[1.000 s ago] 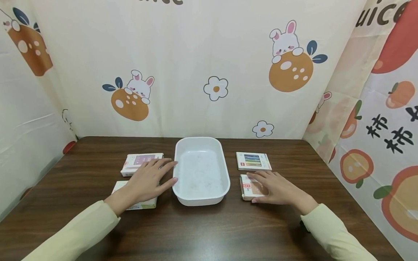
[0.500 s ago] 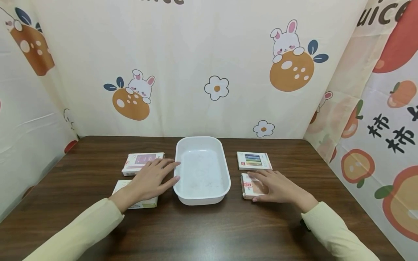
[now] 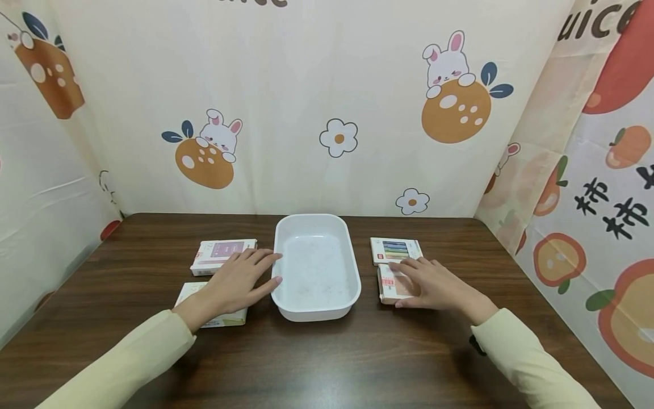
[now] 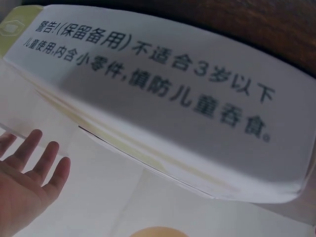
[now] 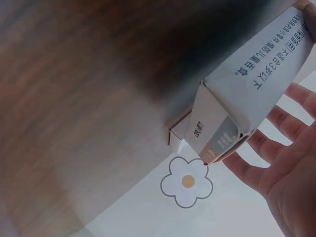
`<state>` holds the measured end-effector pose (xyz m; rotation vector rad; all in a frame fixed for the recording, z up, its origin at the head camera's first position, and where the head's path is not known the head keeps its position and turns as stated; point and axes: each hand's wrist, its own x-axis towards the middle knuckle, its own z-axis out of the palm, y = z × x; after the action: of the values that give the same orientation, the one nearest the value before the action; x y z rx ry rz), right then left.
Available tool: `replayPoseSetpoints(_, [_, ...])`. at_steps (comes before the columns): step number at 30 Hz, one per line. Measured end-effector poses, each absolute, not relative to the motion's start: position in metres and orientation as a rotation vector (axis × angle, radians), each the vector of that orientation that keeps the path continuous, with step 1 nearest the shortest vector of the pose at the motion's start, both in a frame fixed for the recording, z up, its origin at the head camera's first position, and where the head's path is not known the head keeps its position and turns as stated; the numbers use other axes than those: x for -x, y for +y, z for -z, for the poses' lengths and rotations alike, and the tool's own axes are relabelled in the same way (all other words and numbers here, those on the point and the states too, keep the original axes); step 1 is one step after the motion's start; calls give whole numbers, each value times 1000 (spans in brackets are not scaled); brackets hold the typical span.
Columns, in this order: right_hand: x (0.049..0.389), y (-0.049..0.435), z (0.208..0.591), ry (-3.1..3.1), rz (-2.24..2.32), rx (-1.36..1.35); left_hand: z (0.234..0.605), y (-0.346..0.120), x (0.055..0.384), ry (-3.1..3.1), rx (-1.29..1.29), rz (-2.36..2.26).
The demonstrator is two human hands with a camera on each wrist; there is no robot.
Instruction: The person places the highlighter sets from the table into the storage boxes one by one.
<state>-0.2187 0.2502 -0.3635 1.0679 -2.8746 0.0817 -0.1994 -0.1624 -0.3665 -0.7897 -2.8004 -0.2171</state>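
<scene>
My right hand [image 3: 443, 287] grips a small white and peach cardboard box [image 3: 389, 287], thumb at its near side and fingers over the far side. In the right wrist view the printed box [image 5: 256, 74] shows tilted, close to the fingers. My left hand [image 3: 232, 281] reaches over the left boxes, with fingertips and thumb at the left rim of a white plastic basin [image 3: 314, 315]. Its fingers [image 4: 47, 160] are spread and relaxed in the left wrist view. Under the left wrist lies a white and green box [image 3: 190, 289], partly hidden.
Behind the held box lies a white box [image 3: 395, 250] with a window showing coloured sticks. A white and purple box [image 3: 223, 248] lies at the back left. The brown wooden table [image 3: 317, 363] ends at a printed curtain [image 3: 286, 170].
My right hand has moved the white and peach box slightly away from me, so it now overlaps the windowed box's near edge. The left hand has stayed at the basin rim.
</scene>
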Motion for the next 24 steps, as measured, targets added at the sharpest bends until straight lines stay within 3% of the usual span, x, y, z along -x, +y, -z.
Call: replayPoseSetpoints(24, [244, 230, 328, -2803, -26, -1064, 366, -163, 201, -2780, 800, 212])
